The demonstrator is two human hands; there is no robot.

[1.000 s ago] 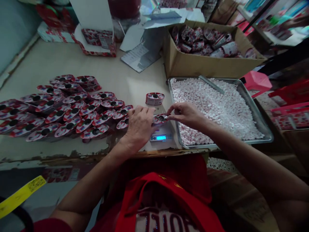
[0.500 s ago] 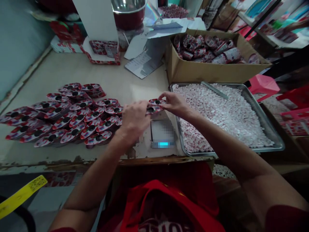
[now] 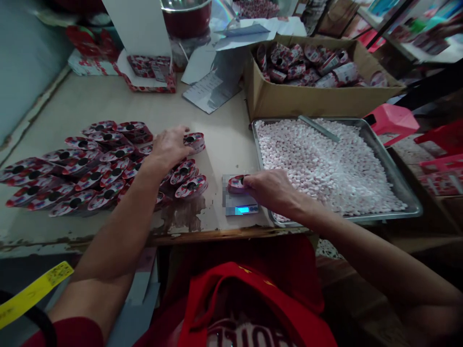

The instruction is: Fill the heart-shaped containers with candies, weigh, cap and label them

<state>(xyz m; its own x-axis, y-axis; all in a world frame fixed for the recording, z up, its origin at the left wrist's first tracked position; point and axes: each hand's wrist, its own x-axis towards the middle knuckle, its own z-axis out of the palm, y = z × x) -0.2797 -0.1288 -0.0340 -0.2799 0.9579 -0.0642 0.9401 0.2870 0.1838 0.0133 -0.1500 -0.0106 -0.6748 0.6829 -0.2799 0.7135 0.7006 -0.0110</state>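
Observation:
Small oval printed containers (image 3: 74, 202), red and white with a dark round hole on top, stand packed upright on the left of the table. Over their right side, my left hand (image 3: 169, 147) closes around the left end of one oval container (image 3: 196, 141), thumb near and fingers far. My right hand (image 3: 273, 189) pinches the right end of another oval container (image 3: 236, 184) at the small digital scale (image 3: 241, 210), whose display glows blue. Whether that container rests fully on the scale is hard to see.
Right of the scale lies a metal tray (image 3: 415, 208) of small white pieces (image 3: 318, 168), with a metal strip (image 3: 320, 129) on them. Behind it stands a cardboard box (image 3: 307, 102) of printed containers. Paper sheets (image 3: 211, 91) and a white display box (image 3: 144, 38) are farther back.
My hands have moved apart. The left one went left to the group with a container; the right one came down to the scale with another.

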